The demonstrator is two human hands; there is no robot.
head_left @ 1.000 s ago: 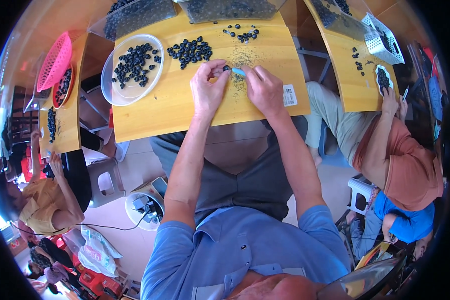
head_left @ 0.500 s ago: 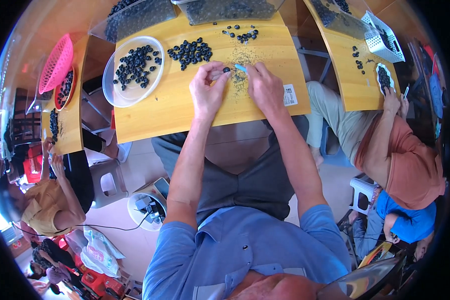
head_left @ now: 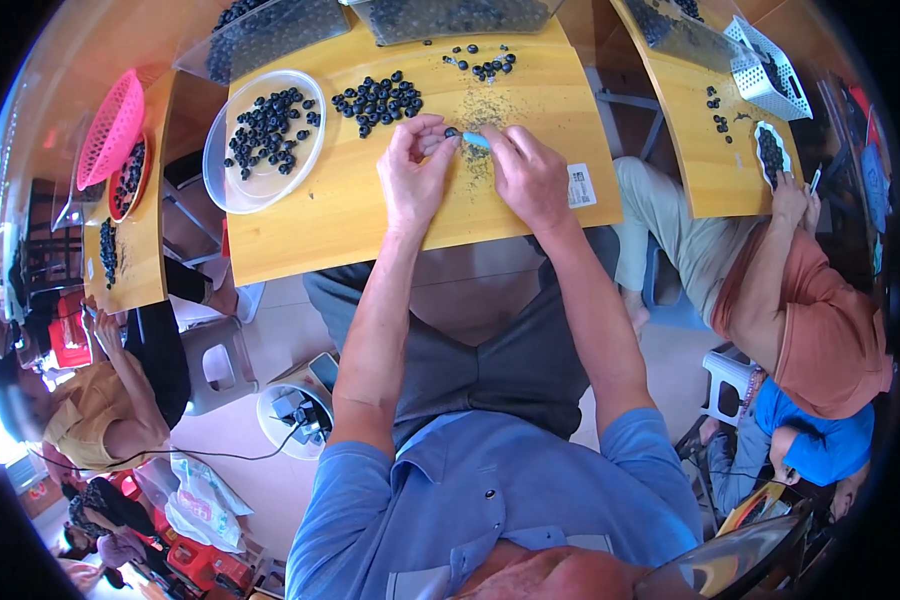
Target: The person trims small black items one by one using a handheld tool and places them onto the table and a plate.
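Note:
My left hand (head_left: 417, 175) pinches a small round black bead (head_left: 451, 132) between thumb and fingertips, above the wooden table (head_left: 310, 230). My right hand (head_left: 528, 180) is closed around a slim tool with a light blue handle (head_left: 476, 140). The tool's end meets the bead or lies very near it; its tip is too small to make out. Dark crumbs (head_left: 485, 105) are scattered on the table around and beyond my fingers. Left of my hands lies a loose group of black beads (head_left: 378, 104). More beads fill part of a clear round tub (head_left: 216, 188).
Clear bins (head_left: 460, 25) of black beads line the table's far edge. A few beads (head_left: 492, 68) lie near them. A white label (head_left: 581, 186) is by my right hand. Co-workers sit at tables left and right; a pink basket (head_left: 113, 130) stands left, a white basket (head_left: 770, 75) right.
My right hand has shifted slightly left, bringing the blue tool closer to the bead. My left hand still holds the bead, hardly moved. The co-worker on the left has shifted their hands.

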